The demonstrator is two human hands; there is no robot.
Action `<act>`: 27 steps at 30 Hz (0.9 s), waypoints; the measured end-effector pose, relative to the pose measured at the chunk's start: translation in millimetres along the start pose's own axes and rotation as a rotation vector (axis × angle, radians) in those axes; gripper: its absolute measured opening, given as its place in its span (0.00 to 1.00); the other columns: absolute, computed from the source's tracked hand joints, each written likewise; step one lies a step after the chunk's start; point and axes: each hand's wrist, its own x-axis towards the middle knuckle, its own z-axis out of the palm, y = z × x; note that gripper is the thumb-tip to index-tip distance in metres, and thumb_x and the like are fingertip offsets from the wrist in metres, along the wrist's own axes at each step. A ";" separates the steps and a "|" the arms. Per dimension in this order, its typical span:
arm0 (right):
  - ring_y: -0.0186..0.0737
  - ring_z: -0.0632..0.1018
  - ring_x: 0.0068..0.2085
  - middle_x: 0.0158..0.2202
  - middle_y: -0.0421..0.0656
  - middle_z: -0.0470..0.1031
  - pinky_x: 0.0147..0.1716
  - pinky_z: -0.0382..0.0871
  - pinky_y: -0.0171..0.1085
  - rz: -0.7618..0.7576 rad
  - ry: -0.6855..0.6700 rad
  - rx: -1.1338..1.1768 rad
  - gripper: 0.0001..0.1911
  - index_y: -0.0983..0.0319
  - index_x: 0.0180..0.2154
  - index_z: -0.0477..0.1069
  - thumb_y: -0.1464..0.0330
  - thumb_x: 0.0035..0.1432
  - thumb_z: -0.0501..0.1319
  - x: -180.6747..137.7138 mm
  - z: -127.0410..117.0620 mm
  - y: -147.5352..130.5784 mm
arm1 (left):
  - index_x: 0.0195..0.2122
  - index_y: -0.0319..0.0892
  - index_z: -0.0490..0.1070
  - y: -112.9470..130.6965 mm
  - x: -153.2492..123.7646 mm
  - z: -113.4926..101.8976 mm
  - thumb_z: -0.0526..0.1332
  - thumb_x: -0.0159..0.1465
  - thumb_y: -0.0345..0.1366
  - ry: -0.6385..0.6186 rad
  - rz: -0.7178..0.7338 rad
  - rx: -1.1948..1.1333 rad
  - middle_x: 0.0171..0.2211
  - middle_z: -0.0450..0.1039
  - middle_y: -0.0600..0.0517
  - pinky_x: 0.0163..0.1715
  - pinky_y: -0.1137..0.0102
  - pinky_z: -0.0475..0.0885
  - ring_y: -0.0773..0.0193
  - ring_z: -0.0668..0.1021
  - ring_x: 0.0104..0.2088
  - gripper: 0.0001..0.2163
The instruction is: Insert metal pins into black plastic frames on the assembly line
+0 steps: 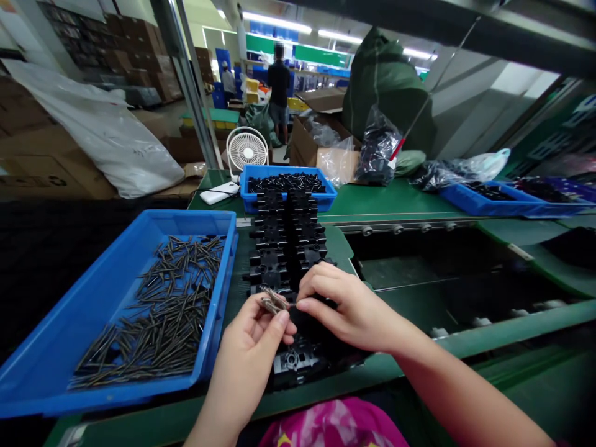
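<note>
Handwork fills the lower centre of the frame, where the left hand curls its thumb and fingers around a few slender, dull-silver metal rods. The right hand pinches thumb against forefinger at the end of a thin, dark, coil-like metal piece that bridges the gap between the two hands; whether it is joined to a rod cannot be told.

The step in hand looks like fine fitting or separating of these small parts. To my judgement, the next move calls for a steady left grasp and a light, straight right pinch, so that the coil neither bends nor slips.

Beneath and beyond the hands, black moulded-plastic blocks stand in two columns up the centre of the frame, while one dark plastic fitting with a round hole lies just below the fingers. At left, a large blue plastic tray holds a loose heap of similar slender metal rods.
</note>
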 end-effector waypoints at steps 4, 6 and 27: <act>0.37 0.71 0.40 0.36 0.43 0.71 0.42 0.67 0.37 0.004 -0.005 0.044 0.04 0.62 0.35 0.68 0.70 0.63 0.57 1.9 2.4 -0.3 | 0.38 0.41 0.70 -2.8 1.3 -1.9 0.63 0.59 0.39 0.016 -0.010 -0.049 0.28 0.70 0.54 0.28 0.75 0.70 0.68 0.73 0.28 0.10; 0.37 0.71 0.41 0.37 0.43 0.71 0.42 0.67 0.37 0.001 -0.003 0.038 0.02 0.62 0.36 0.68 0.71 0.62 0.58 2.4 4.3 -0.4 | 0.38 0.40 0.70 -4.3 1.7 -2.7 0.63 0.59 0.39 0.004 -0.014 -0.078 0.27 0.70 0.53 0.28 0.75 0.69 0.68 0.72 0.28 0.10; 0.39 0.67 0.39 0.36 0.45 0.69 0.40 0.65 0.37 -0.095 -0.212 -0.343 0.08 0.64 0.39 0.71 0.73 0.65 0.53 21.6 9.8 24.6 | 0.41 0.43 0.72 -19.6 5.1 -34.0 0.64 0.59 0.41 0.151 -0.038 -0.133 0.35 0.71 0.53 0.31 0.76 0.70 0.69 0.72 0.31 0.11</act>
